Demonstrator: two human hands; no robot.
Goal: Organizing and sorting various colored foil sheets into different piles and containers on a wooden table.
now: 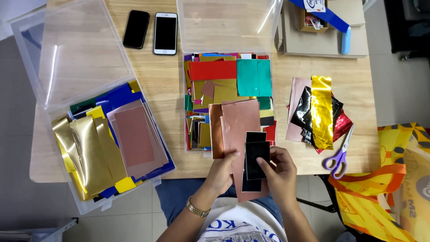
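Note:
My left hand and my right hand hold a small stack of foil sheets over the table's near edge. On top are black glossy sheets, with my right thumb pressed on them. Beneath them lies a larger copper-pink sheet, gripped by my left hand along its left side. A gold watch band sits on my left wrist. The stack overlaps the front of a clear box filled with mixed coloured foil pieces.
A clear bin of gold, blue and pink foil sits at the left, lid open. A loose foil pile and purple scissors lie right. Two phones rest at the back. Cardboard sheets and yellow-orange bags are nearby.

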